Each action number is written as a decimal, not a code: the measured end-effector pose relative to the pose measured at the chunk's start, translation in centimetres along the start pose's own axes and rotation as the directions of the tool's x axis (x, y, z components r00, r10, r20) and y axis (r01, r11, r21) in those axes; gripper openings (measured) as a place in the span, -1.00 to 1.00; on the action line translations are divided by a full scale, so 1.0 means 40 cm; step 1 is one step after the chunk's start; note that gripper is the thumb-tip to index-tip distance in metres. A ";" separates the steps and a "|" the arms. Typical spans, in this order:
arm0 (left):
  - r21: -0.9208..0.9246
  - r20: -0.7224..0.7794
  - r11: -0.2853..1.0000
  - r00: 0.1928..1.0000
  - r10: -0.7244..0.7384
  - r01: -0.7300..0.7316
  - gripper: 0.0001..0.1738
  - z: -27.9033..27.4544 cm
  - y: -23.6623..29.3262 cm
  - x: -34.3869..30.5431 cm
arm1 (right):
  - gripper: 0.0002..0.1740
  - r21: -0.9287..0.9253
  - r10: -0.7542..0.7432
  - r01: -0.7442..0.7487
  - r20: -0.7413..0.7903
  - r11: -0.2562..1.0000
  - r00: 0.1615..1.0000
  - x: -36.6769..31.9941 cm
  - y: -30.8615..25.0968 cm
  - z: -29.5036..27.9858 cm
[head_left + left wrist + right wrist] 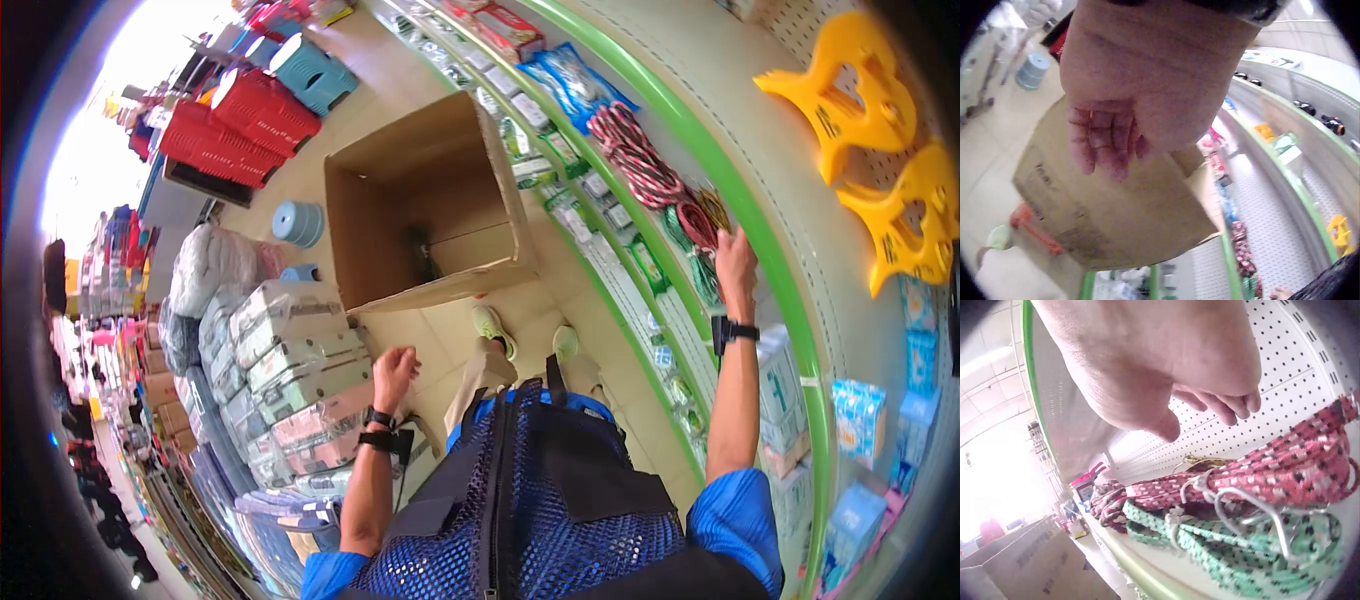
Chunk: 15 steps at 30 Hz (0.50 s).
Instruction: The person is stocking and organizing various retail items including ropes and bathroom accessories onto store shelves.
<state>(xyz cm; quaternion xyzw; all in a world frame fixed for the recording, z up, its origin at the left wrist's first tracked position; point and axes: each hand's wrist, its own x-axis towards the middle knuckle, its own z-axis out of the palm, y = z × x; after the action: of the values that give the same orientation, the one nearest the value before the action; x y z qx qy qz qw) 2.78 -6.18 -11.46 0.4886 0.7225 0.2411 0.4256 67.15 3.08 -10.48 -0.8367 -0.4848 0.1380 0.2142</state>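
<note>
My right hand (737,268) reaches over the shelf at the right. In the right wrist view its fingers (1229,412) are loosely bent above a red speckled elastic cord bundle (1285,469), holding nothing. A green speckled cord bundle (1254,556) with a metal hook (1282,531) lies beside the red one. Behind them sits a pink-and-dark braided cord bundle (635,155). My left hand (396,372) hangs loosely curled with nothing in it, near a big open cardboard box (410,150). Inside the box is a small dark item (425,255).
Plastic-wrapped bedding stacks (300,370) stand at the left. Blue stools (298,222) and red baskets (215,140) are beyond them. A green shelf edge (690,130) runs along the right; yellow plastic pieces (850,100) hang above. A blue packet (570,80) lies farther along the shelf.
</note>
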 end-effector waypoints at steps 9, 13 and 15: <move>-0.190 0.094 0.950 0.958 0.269 -0.248 -0.74 -0.123 0.443 0.413 | -0.58 0.058 -0.250 0.293 -0.381 0.954 0.890 -0.273 -0.196 0.054; -0.145 0.256 0.989 0.966 0.016 0.022 -0.69 -0.068 0.404 0.710 | -0.63 0.254 -0.067 0.115 -0.193 0.960 0.979 -0.441 -0.246 0.138; -0.112 0.282 0.988 0.957 -0.069 0.105 -0.68 -0.008 0.333 0.836 | -0.65 0.244 0.012 -0.002 -0.040 0.970 0.999 -0.519 -0.261 0.178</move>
<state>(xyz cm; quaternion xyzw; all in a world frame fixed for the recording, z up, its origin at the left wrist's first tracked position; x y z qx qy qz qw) 3.82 29.72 -13.78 0.4575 0.6600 0.1962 0.5627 45.95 -8.83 -11.05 -0.8084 -0.4566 0.1800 0.3249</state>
